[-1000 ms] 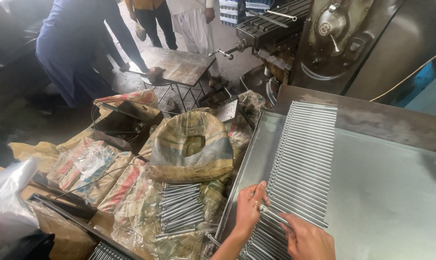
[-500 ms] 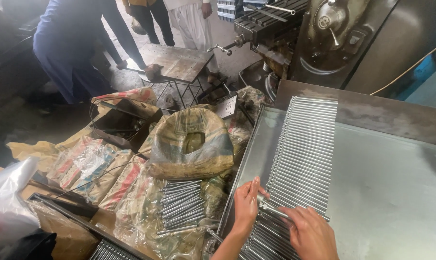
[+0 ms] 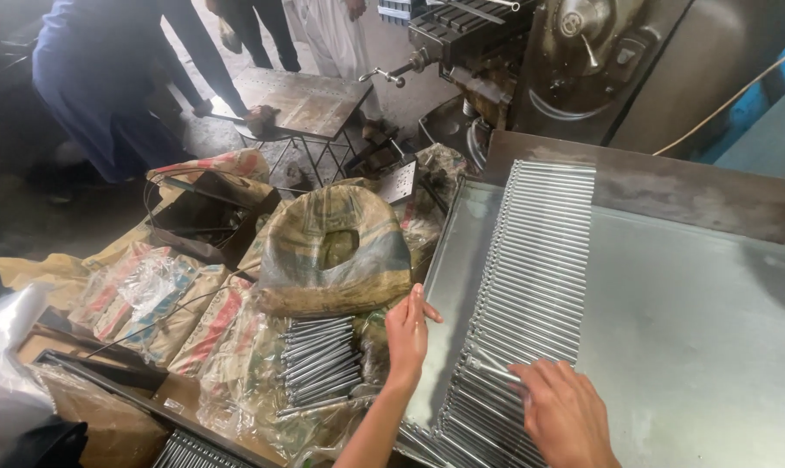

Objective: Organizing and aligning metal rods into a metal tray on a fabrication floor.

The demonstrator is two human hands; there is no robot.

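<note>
left hand (image 3: 407, 334) has slid off the rods to the 9 o'clock rim of the shiny sheet-metal tray (image 3: 696, 347), fingers loose, gripping nothing. right hand (image 3: 566, 412), at 6 o'clock, pinches one thin grey steel rod (image 3: 495, 370) from the row of rods (image 3: 535, 260).

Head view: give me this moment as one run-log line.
left hand: open, at metal tray edge | right hand: fingers on steel rods row | loose rods on sacks beside tray
</note>
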